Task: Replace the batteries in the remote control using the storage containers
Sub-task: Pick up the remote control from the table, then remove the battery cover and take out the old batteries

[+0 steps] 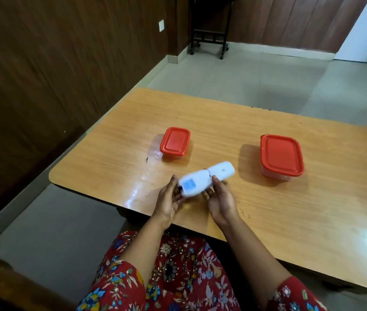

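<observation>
I hold a white remote control (205, 178) in both hands just above the near edge of the wooden table (290, 209). It lies back side up, with a pale blue label near its left end. My left hand (170, 202) cups that left end from below. My right hand (220, 198) grips the middle, its thumb at the seam of the battery cover. Two clear storage containers with red lids stand shut further back: a small one (174, 141) on the left and a larger one (281, 154) on the right. Their contents are hidden.
The table runs along a dark wood-panelled wall (43, 75) on the left. A black wheeled stand (209, 39) is on the tiled floor far behind. My lap in red floral cloth (178, 277) sits below the table's near edge.
</observation>
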